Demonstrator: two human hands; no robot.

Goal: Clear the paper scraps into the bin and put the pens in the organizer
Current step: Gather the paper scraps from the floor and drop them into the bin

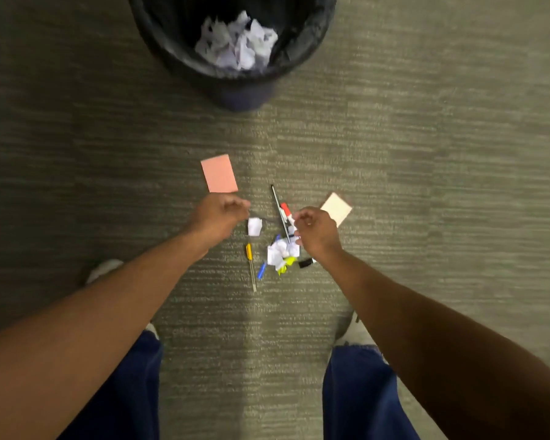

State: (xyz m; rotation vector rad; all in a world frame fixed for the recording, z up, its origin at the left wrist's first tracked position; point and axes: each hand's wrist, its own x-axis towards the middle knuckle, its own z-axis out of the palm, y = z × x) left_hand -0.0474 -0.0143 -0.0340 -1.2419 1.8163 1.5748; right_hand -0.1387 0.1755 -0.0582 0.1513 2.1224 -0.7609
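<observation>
A black bin (159, 36) at the top holds crumpled white paper (235, 42). On the carpet lie a pink note pad (219, 173), a cream note pad (337, 207), a white scrap (254, 226), a pile of white and yellow scraps (281, 254), a yellow pen (250, 262), a blue pen (261, 270), a black pen (277, 203) and a red-capped marker (286, 211). My left hand (219, 214) hovers with fingers curled, just left of the white scrap. My right hand (315, 233) hovers curled over the pile's right side. Whether either holds anything is hidden. No organizer is in view.
Grey-green carpet (426, 138) fills the frame. My legs in blue jeans (359, 392) and light shoes (104, 269) stand at the bottom. A small black clip-like object (305, 263) lies by my right wrist.
</observation>
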